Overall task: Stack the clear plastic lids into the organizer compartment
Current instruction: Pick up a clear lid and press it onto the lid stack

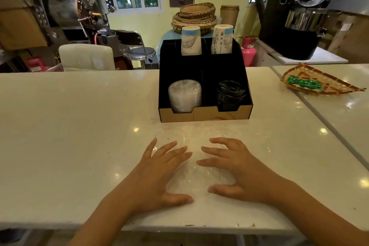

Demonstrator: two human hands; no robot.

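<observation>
Several clear plastic lids (196, 177) lie loose on the white counter in front of me, faint against its surface. My left hand (159, 173) and my right hand (235, 170) rest on either side of them, fingers spread, palms down. Another clear lid (173, 136) lies just beyond my left fingertips. The black organizer (203, 115) stands behind them. Its front left compartment holds a stack of clear lids (184, 96). Its front right compartment holds black lids (229, 95).
Two stacks of printed paper cups (191, 41) stand in the organizer's back slots. A woven tray with a green packet (317, 84) lies on the counter at the right. The counter's front edge (179, 227) runs just below my wrists. Machines and chairs stand behind the counter.
</observation>
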